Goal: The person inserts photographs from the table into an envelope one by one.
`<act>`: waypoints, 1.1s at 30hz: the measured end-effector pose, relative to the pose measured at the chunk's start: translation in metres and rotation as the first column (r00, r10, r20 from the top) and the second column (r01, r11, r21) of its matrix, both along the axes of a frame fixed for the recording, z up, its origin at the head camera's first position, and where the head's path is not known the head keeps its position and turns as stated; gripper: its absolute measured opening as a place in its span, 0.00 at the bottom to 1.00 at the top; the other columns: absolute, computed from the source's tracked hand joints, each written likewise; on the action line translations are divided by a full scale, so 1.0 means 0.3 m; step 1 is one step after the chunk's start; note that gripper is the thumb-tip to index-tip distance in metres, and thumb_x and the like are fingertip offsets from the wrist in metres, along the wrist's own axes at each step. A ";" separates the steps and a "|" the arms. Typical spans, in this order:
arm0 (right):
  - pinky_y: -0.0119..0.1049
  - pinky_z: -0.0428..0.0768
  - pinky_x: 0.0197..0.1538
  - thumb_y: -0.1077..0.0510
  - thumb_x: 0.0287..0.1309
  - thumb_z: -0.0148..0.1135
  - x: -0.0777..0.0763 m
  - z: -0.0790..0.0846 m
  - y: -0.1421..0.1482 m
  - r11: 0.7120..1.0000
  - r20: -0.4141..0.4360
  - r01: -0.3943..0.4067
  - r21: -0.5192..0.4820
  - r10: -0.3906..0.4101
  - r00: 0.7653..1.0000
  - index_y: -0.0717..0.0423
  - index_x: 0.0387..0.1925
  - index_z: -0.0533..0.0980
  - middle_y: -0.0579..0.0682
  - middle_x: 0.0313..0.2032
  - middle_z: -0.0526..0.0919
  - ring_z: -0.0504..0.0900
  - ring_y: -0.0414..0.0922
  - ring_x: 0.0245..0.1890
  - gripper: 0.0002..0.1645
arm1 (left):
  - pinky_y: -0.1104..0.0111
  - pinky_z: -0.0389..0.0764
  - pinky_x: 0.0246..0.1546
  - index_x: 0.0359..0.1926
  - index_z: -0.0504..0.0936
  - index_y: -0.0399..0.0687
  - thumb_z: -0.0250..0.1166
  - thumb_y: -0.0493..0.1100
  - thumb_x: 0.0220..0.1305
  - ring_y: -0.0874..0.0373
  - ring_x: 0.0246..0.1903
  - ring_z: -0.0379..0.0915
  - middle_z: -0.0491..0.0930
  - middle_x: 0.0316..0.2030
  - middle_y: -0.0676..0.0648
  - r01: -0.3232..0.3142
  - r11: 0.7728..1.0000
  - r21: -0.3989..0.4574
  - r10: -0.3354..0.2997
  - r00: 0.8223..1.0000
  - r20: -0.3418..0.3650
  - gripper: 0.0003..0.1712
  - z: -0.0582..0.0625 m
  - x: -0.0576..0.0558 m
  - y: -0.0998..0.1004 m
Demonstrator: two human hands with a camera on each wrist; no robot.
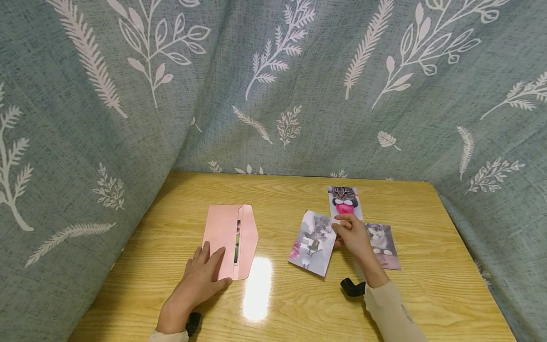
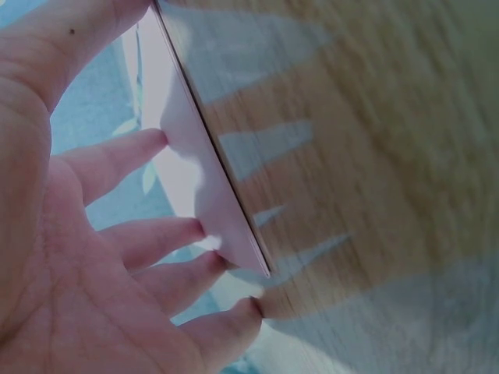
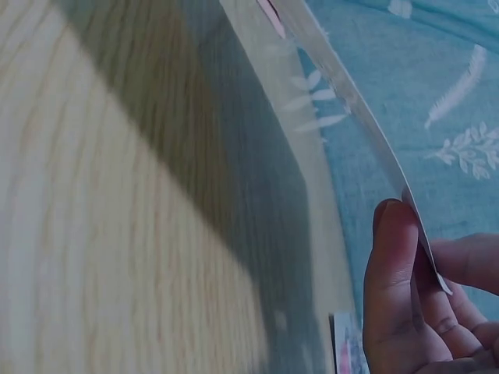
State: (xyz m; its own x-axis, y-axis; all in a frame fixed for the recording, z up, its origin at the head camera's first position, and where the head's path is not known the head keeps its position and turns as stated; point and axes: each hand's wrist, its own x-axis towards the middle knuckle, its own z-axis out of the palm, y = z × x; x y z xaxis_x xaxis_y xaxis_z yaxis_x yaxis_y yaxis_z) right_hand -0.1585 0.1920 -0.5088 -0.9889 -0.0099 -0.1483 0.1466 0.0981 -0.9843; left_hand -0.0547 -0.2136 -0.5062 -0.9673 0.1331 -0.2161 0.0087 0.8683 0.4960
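Note:
A pink envelope (image 1: 220,237) lies on the table with its pointed flap folded out to the right. A narrow strip of a picture card (image 1: 237,244) shows at its opening. My left hand (image 1: 198,275) rests on the envelope's near left part with its fingers spread; the fingertips touch the paper in the left wrist view. Between thumb and fingers my right hand (image 1: 352,237) pinches the right edge of a cat photo card (image 1: 314,247). That card is raised off the table and tilted, seen nearly edge-on in the right wrist view.
A photo card of a cat with a pink ball (image 1: 345,202) lies behind my right hand. Another cat card (image 1: 384,247) lies to its right, partly behind the wrist. A patterned curtain (image 1: 273,95) stands behind the wooden table (image 1: 273,194) and along its sides.

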 end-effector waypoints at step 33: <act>0.41 0.85 0.25 0.65 0.67 0.59 -0.134 -0.031 -0.347 0.998 0.010 -0.032 -0.062 0.033 0.999 0.68 0.57 0.69 0.51 0.26 0.72 0.73 0.44 0.17 0.20 | 0.32 0.41 0.67 0.74 0.64 0.42 0.76 0.53 0.56 0.26 0.72 0.35 0.42 0.73 0.22 -0.009 1.000 0.024 0.009 1.000 -0.003 0.50 -0.002 -0.002 -0.002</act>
